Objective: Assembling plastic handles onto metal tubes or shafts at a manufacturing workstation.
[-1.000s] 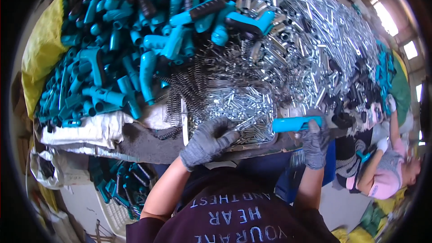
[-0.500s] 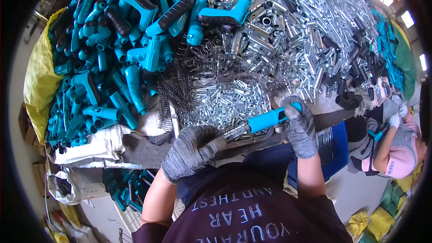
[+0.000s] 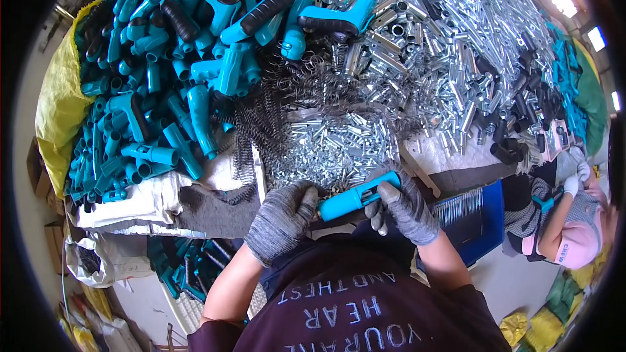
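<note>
In front of my body I hold a teal plastic housing [image 3: 344, 203], a tube with a slotted, narrower right end. My right hand [image 3: 412, 214], in a grey knit glove, grips that slotted end, thumb on top and some fingers beneath. At the wider left end, my gloved left hand [image 3: 280, 221] is closed around the metal tube, which is almost wholly hidden by the fingers and the housing. Just beyond my hands lies a heap of small metal pins and fittings [image 3: 326, 146]. Dark coil springs [image 3: 251, 127] are piled left of it.
Teal handles [image 3: 147, 156] are heaped at left, metal tubes [image 3: 398, 58] and rods at right. A wooden strip [image 3: 420, 173] lies by the table's near edge. Below stands a blue bin [image 3: 466, 221] of thin rods. A co-worker in pink [image 3: 580, 238] sits at far right.
The housing and metal tube have come closer together, and the tube's bare length no longer shows. My right hand has moved left and nearer to me. The wooden strip is now uncovered.
</note>
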The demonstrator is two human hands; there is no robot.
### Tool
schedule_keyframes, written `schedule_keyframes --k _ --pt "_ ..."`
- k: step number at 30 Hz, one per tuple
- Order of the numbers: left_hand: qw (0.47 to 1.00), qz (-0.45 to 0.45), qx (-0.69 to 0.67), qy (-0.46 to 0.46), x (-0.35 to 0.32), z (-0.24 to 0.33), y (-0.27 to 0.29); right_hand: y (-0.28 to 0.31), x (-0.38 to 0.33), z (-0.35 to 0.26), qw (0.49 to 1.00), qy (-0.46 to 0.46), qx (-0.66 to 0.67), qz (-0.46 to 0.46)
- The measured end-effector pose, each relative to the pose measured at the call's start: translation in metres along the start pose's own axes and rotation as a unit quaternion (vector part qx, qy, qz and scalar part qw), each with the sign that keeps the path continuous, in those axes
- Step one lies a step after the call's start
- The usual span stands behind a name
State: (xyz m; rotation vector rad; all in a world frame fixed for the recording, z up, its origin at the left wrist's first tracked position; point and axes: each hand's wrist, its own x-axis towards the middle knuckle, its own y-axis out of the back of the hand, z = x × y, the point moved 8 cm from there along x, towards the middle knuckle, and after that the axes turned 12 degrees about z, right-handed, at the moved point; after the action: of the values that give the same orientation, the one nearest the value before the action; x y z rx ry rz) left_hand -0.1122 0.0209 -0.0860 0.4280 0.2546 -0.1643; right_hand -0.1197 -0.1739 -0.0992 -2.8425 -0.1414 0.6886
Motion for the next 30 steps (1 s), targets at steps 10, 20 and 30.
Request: schedule_keyframes --k 10,20,30 --pt "0.998 0.052 -0.018 0.006 -0.001 0.005 0.006 -0.009 0.005 -0.006 1.000 -0.021 -0.006 -0.016" --pt "0.963 -0.118 -0.197 0.138 -0.012 0.008 -0.012 -0.034 0.015 0.001 0.998 -0.021 -0.024 -0.048" --pt "0.981 0.065 -0.168 0.075 -0.007 -0.014 0.029 -0.022 0.028 -0.039 0.850 0.356 -0.367 0.123"
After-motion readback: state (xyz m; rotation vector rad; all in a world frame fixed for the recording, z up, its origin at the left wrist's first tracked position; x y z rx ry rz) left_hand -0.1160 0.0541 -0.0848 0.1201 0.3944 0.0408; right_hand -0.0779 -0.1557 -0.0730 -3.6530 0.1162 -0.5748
